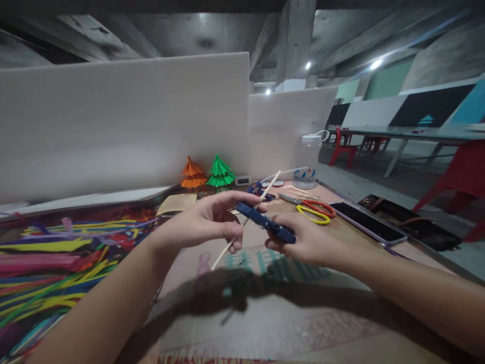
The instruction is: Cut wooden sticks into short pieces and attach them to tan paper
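My left hand (204,222) is closed around a thin pale wooden stick (224,254), which slants up to the right. A dark blue, narrow, bar-like piece (263,221) lies across the stick; whether the stick passes through it or behind it I cannot tell. My left fingertips are by its upper left end. Closed on its lower right end is my right hand (303,235), with the thumb along the top. Both hands are held above the printed cardboard sheet (303,328). Behind them stand an orange paper-like tree (193,177) and a green one (221,174).
Colourful fuzzy strips (49,260) cover the left side. Scissors (314,207) with red and yellow handles, a phone (367,222) and a clear bottle (306,159) are on the right. White panels (125,121) stand behind. Red chairs (343,146) and another table (409,132) are beyond.
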